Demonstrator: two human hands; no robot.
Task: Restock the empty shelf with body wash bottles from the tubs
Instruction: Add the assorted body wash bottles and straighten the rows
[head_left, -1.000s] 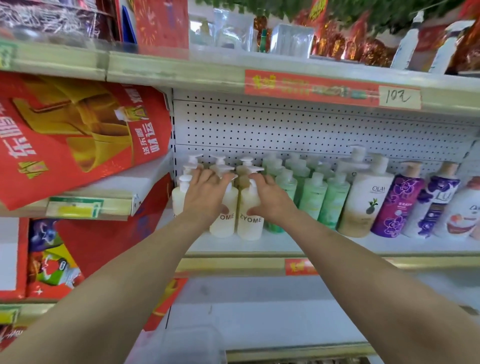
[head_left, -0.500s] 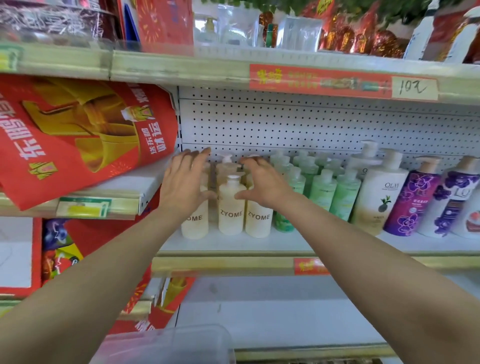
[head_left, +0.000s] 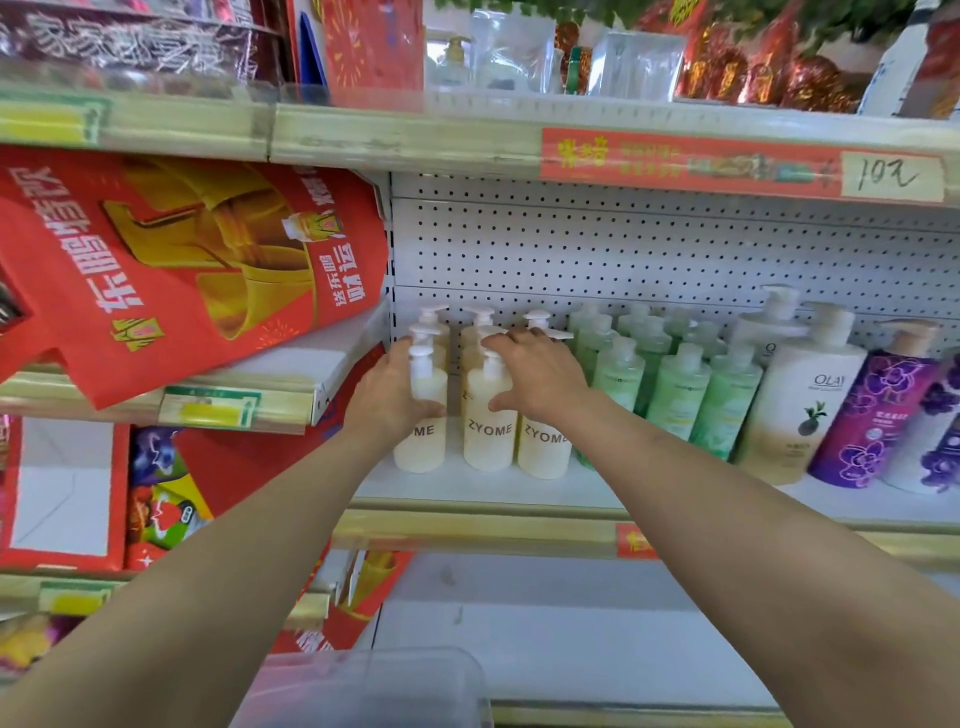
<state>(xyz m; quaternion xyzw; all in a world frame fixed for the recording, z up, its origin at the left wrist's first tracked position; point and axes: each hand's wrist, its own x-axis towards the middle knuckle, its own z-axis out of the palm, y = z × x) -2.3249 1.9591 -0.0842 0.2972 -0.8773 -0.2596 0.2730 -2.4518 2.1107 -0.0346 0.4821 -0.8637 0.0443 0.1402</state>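
Cream ZYOME body wash bottles with white pumps stand in rows at the left end of the white shelf (head_left: 447, 491). My left hand (head_left: 387, 402) grips the front left bottle (head_left: 423, 447) around its shoulder, thumb across the front. My right hand (head_left: 543, 376) is curled over the top of the front right bottle (head_left: 543, 449), its thumb against the middle bottle (head_left: 488, 431). More cream pumps (head_left: 480, 314) show behind. The right bottle's pump is hidden under my palm.
Green bottles (head_left: 675, 389) stand right of the cream ones, then a white Olay bottle (head_left: 800, 410) and purple bottles (head_left: 872, 415). A red poster (head_left: 182, 270) hangs at the left. A clear plastic tub (head_left: 374, 686) sits below, in front of a bare lower shelf (head_left: 571, 629).
My hands have spread apart. The left hand went from the bottle tops down to the front left bottle's shoulder. The front row now shows three bottles side by side.
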